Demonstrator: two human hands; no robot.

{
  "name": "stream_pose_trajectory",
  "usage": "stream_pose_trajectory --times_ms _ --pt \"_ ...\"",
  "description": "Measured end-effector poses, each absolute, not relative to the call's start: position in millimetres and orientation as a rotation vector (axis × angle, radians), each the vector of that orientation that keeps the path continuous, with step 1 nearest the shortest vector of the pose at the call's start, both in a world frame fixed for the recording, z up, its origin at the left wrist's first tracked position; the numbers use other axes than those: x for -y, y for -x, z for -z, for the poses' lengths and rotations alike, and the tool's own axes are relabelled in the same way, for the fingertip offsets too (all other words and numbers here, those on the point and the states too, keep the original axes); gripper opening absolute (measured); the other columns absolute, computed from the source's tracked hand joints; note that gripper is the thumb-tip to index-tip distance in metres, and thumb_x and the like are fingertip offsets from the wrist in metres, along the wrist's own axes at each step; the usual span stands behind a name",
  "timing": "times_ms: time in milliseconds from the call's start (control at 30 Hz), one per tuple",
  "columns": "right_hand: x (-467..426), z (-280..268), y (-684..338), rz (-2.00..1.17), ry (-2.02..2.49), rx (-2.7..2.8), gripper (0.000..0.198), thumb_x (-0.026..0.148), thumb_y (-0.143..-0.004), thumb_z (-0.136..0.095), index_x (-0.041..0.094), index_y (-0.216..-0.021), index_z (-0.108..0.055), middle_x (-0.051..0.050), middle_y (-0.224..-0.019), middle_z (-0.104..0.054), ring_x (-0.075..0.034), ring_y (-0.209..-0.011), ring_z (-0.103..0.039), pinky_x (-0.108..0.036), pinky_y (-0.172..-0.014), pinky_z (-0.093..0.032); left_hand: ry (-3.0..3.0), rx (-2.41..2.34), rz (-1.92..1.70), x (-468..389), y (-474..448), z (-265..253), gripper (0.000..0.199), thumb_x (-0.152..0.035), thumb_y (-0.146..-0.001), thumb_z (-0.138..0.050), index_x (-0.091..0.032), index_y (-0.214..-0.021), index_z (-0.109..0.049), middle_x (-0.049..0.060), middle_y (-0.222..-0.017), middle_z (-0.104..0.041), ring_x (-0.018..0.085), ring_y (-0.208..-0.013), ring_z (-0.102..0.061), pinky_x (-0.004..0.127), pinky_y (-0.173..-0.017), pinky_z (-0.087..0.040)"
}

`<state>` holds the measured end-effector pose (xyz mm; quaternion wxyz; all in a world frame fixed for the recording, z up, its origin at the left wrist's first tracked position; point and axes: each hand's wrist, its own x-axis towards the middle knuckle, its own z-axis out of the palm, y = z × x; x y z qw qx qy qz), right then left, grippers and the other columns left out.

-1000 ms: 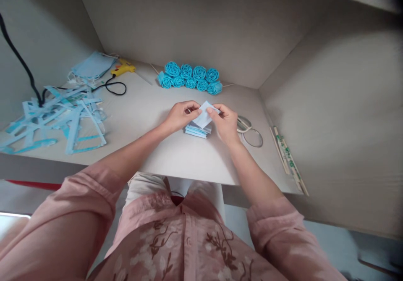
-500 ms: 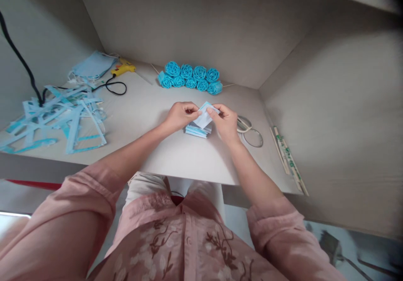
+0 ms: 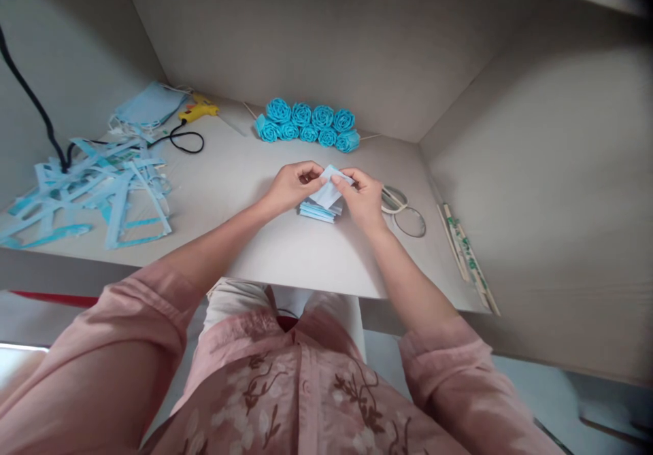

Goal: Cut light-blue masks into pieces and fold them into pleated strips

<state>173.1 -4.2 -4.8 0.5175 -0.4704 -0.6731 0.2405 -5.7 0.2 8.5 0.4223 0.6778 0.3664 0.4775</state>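
Observation:
Between my two hands is a small pale blue-and-white square of mask fabric (image 3: 325,193), turned corner-down. My left hand (image 3: 296,186) pinches its left corner between thumb and fingers. On the opposite side my right hand (image 3: 363,195) grips it, thumb lying on its front face. Just below, a stack of cut blue fabric pieces (image 3: 317,212) rests on the table, its top partly hidden by the held square. Rolls of tape or rings (image 3: 409,222) lie right of my right hand, partly covered by it.
Several blue fabric roses (image 3: 309,125) stand in two rows at the back. To the left are a heap of blue fabric strips (image 3: 117,186), face masks (image 3: 150,103) and a yellow glue gun (image 3: 198,109) with a black cord (image 3: 35,101). Wooden chopsticks (image 3: 466,251) lie along the right edge.
Both hands hold the square in nearly the same place. My right thumb has slid slightly left across it, and the whole view has shifted a little.

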Motion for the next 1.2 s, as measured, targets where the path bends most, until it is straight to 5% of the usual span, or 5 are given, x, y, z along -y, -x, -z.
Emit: stream_pose_trajectory --times_ms 233,467,733,1000,1200 --pt "7.2 0.2 -168.4 -0.642 1.06 1.682 0.042 0.04 -0.076 -0.071 0.026 -0.115 -0.062 -0.004 -0.112 -0.067 -0.02 -0.097 -0.063 -0.033 -0.085 -0.051 -1.637 -0.911 -1.286 -0.8 8.5 -9.7 0.026 -0.04 -0.07 -0.07 -0.014 -0.071 -0.065 0.002 -0.072 -0.064 0.011 -0.068 -0.053 0.023 -0.063 -0.042" --pt "-0.6 4.0 -175.5 -0.671 1.031 1.604 0.041 0.038 -0.078 -0.07 0.027 -0.117 -0.062 0.0 -0.084 -0.067 -0.017 -0.08 -0.064 -0.034 -0.085 -0.052 -1.386 -0.912 -1.313 -8.7 11.4 -5.8 0.029 -0.042 -0.067 -0.076 -0.015 -0.072 -0.066 0.0 -0.069 -0.061 0.007 -0.05 -0.045 0.02 -0.043 -0.037" --pt "2.1 1.9 -172.7 -0.666 1.039 1.613 0.042 0.039 -0.078 -0.07 0.027 -0.118 -0.064 0.0 -0.084 -0.069 -0.017 -0.083 -0.064 -0.035 -0.085 -0.052 -1.24 -0.745 -1.323 -10.5 10.9 -1.6 0.036 -0.045 -0.07 -0.077 -0.015 -0.077 -0.059 0.0 -0.078 -0.062 0.01 -0.069 -0.062 0.027 -0.073 -0.057" --pt "-0.6 7.0 -171.4 -0.672 1.015 1.617 0.041 0.034 -0.077 -0.069 0.026 -0.117 -0.064 0.002 -0.082 -0.069 -0.015 -0.079 -0.064 -0.033 -0.085 -0.051 -1.25 -0.677 -1.242 -14.0 9.4 0.7 0.051 -0.038 -0.062 -0.084 -0.016 -0.105 -0.066 0.006 -0.097 -0.071 0.014 -0.083 -0.065 0.023 -0.069 -0.054" --pt "-4.9 6.2 -177.4 -0.638 1.01 1.71 0.04 0.038 -0.08 -0.067 0.026 -0.119 -0.064 0.001 -0.083 -0.07 -0.015 -0.077 -0.064 -0.033 -0.085 -0.051 -1.197 -0.724 -1.223 -15.7 12.0 3.3 0.036 -0.039 -0.064 -0.082 -0.014 -0.087 -0.07 0.003 -0.085 -0.071 0.012 -0.073 -0.064 0.024 -0.068 -0.052"
